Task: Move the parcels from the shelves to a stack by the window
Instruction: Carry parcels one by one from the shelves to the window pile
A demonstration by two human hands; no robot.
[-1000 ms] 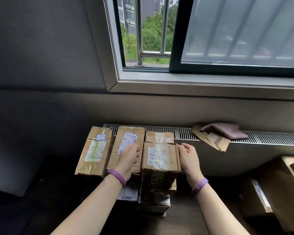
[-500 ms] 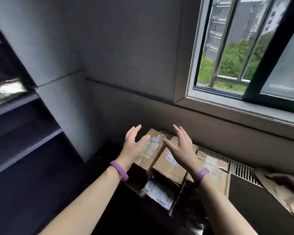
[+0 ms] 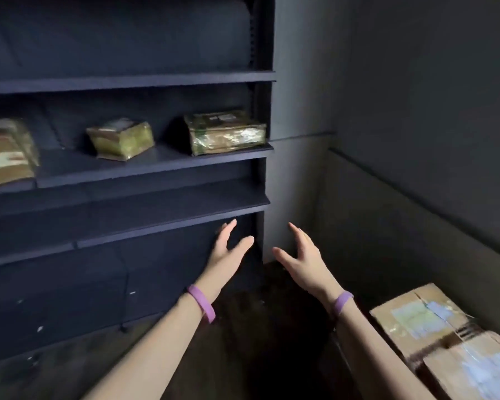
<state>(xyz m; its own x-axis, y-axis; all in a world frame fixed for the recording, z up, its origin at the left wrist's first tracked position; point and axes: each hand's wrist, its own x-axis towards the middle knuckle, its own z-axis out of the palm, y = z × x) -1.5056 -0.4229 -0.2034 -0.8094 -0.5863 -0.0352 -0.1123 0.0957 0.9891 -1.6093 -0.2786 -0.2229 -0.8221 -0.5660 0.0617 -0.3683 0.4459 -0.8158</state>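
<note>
Head camera shows your left hand (image 3: 228, 252) and right hand (image 3: 300, 255) held out side by side, fingers straight and spread, gripping nothing. A wrapped parcel (image 3: 225, 132) sits on the shelf (image 3: 156, 166) above your left fingertips, and the stacked parcels (image 3: 416, 319) lie below and right of your right fingers.

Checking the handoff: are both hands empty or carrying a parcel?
Empty: left hand and right hand show spread fingers, nothing held.

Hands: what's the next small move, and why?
Probably lift the left hand and right hand to the rightmost parcel on the shelf: both are open, empty and below it, and it looks nearest of three there.
</note>
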